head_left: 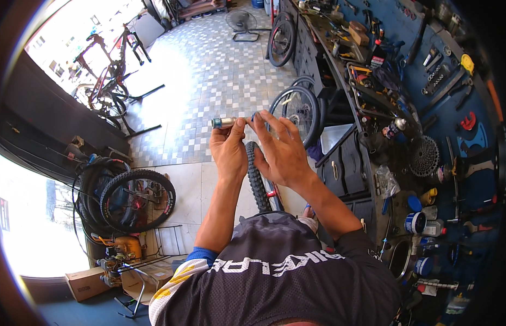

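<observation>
In front of my chest, my left hand (229, 142) is closed around a short metal cylinder (224, 123) with a bluish, ring-like end pointing left. Its thumb lies along the cylinder's right end. Just to the right, my right hand (282, 146) reaches in with its fingers slightly bent and the thumb apart from them. A small dark blue spot (253, 116) shows by its fingertips; I cannot tell what it is. Below the hands stands a knobby bicycle tyre (257, 182) on a wheel, partly hidden by my right hand and forearm.
A long workbench (326, 49) with drawers runs along the right, crowded with tools, bottles and a cassette (425, 156). Wheels (296, 111) lean against it. Spare tyres (136, 201) and a cardboard box (85, 283) are at left. A bicycle (109, 81) and a fan (241, 24) stand farther off.
</observation>
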Demonstrator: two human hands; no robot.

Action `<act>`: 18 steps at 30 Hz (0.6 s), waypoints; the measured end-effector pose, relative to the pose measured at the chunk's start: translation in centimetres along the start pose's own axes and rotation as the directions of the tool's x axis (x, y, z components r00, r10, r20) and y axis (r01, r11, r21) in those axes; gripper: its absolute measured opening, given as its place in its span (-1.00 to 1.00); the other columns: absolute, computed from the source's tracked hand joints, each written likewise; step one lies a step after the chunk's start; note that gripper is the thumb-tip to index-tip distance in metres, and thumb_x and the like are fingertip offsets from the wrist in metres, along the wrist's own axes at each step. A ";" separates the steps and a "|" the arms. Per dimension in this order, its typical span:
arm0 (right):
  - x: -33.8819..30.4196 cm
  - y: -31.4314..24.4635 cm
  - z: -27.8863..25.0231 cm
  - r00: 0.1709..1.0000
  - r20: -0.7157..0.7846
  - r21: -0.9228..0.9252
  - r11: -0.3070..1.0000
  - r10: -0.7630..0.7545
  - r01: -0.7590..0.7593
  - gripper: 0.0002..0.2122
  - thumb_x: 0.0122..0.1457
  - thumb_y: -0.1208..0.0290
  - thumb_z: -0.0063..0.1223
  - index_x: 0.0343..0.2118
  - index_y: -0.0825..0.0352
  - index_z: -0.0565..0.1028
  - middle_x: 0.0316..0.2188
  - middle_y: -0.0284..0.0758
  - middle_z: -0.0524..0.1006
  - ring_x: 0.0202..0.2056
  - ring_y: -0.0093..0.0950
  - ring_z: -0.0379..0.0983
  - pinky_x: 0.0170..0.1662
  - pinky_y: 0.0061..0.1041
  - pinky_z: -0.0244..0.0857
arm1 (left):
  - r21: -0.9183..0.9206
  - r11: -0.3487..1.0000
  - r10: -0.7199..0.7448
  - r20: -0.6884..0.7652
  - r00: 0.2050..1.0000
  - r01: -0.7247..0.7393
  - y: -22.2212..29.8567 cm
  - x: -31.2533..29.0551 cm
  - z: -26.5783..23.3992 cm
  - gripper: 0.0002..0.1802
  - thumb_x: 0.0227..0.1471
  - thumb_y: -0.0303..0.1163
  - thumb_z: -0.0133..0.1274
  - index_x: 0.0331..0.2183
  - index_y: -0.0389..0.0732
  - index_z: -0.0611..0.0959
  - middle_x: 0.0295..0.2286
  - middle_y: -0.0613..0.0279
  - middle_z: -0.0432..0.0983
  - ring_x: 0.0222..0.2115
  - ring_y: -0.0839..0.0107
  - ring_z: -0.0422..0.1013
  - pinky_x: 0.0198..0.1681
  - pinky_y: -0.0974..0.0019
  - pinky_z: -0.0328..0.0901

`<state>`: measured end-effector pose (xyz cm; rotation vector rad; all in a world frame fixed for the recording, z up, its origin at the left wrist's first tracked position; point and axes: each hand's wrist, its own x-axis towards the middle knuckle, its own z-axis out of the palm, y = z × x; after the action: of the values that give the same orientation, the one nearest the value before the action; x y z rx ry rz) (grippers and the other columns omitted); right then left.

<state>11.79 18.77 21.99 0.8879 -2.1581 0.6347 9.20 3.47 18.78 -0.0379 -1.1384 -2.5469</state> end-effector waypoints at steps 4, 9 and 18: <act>1.0 0.7 0.0 0.998 -0.026 0.120 0.992 0.054 -0.051 -0.16 0.09 0.47 0.19 0.46 0.43 0.09 0.12 -0.26 0.59 0.27 -0.23 0.29 0.34 -0.12 0.04 | -0.048 0.999 -0.006 0.015 1.000 0.007 0.2 0.1 -0.2 -0.79 0.19 -0.51 0.30 -0.15 -0.23 0.64 -0.20 0.22 0.64 -0.31 0.55 0.43 -0.18 0.42 0.31; 2.2 1.5 0.1 0.988 0.026 0.368 0.917 0.153 -0.152 -0.11 0.07 0.46 0.21 0.47 0.40 0.02 0.03 -0.20 0.61 0.19 -0.24 0.35 0.34 -0.14 0.03 | -0.096 0.995 0.026 0.134 0.991 -0.013 0.9 0.3 -0.8 -0.74 0.21 -0.57 0.25 -0.06 -0.27 0.64 -0.13 0.17 0.63 -0.16 0.45 0.49 -0.09 0.39 0.33; 2.6 2.9 0.6 0.936 0.221 0.912 0.281 0.273 -0.297 -0.10 0.12 0.55 0.17 0.50 0.38 -0.07 0.06 -0.13 0.61 0.18 -0.38 0.39 0.42 -0.23 -0.08 | -0.130 0.989 0.112 0.327 0.938 -0.073 2.0 1.5 -1.5 -0.69 0.21 -0.52 0.25 -0.01 -0.26 0.63 -0.07 0.14 0.60 -0.09 0.40 0.46 0.01 0.32 0.32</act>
<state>8.07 19.19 23.14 1.0189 -1.8223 2.2561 8.64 0.69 19.41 -0.5595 -1.0706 -2.5807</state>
